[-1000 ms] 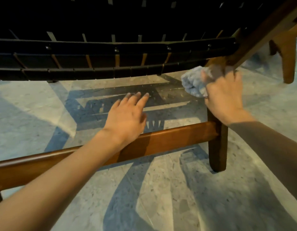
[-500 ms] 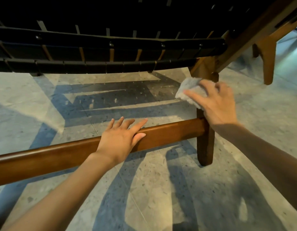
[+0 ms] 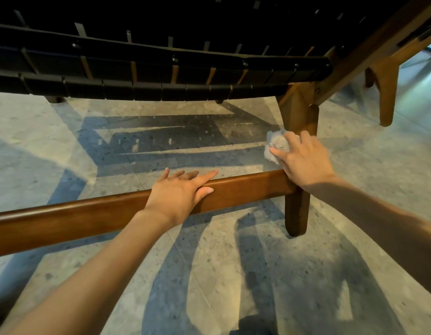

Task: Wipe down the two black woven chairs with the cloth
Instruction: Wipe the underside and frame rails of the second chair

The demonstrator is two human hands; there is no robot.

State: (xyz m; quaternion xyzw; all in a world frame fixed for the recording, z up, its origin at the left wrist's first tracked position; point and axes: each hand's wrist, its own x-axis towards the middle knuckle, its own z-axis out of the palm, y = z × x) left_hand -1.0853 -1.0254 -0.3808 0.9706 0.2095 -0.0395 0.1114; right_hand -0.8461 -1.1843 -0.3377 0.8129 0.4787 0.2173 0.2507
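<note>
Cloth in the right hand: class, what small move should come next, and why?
Probably slide the cloth down the wooden leg: the right hand holds it against the leg just above the crossbar, where the left hand rests, and the lower stretch lies below it.

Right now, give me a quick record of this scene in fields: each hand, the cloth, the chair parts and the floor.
left hand: rests flat on the wooden crossbar, fingers straight
right hand: holds the cloth against the chair leg, just above the crossbar joint
cloth: pale, bunched, on the leg's left side in this view
woven seat: black straps, seen from low down, above both hands
floor: speckled stone crossed by shadows
</note>
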